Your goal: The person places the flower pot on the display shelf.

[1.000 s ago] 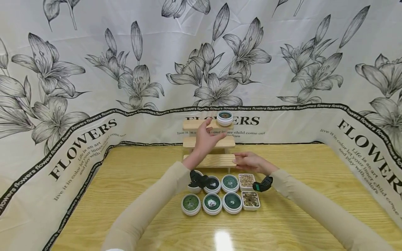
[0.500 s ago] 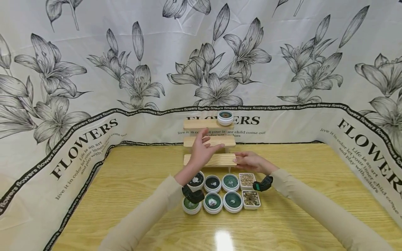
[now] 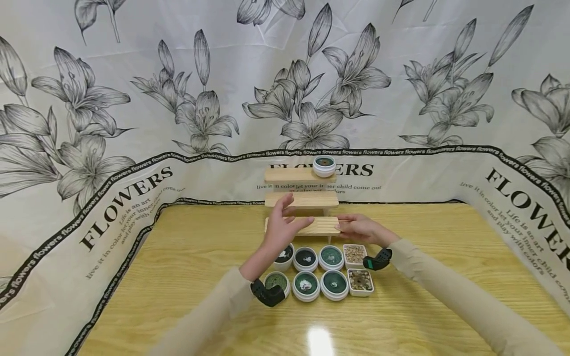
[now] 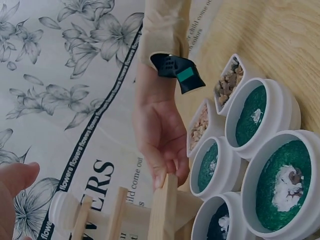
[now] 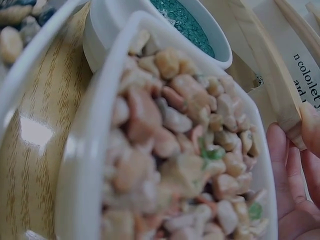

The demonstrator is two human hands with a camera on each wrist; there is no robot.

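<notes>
A three-step wooden stand [image 3: 322, 226] stands at the back of the table. My right hand [image 3: 362, 230] pinches the right end of its lowest step; the left wrist view shows that hand's thumb [image 4: 156, 172] on top of the step, with fingers curled beneath. My left hand [image 3: 279, 231] is over the left part of the lowest step, fingers and thumb spread, holding nothing. A round white pot [image 3: 324, 170] with a dark green top sits at the right end of the top step. In the right wrist view, the step's end [image 5: 285, 117] lies between thumb and fingers.
Before the stand, round white pots [image 3: 305, 284] with green or dark fill stand in two rows. Two square white dishes of pebbles [image 3: 360, 281] are at their right, below my right wrist. Behind hangs a flower-printed cloth [image 3: 213, 178].
My left hand has drawn down and left, from before the upper steps to over the lowest one. My right hand keeps its grip on the step's end. The head view has shifted slightly.
</notes>
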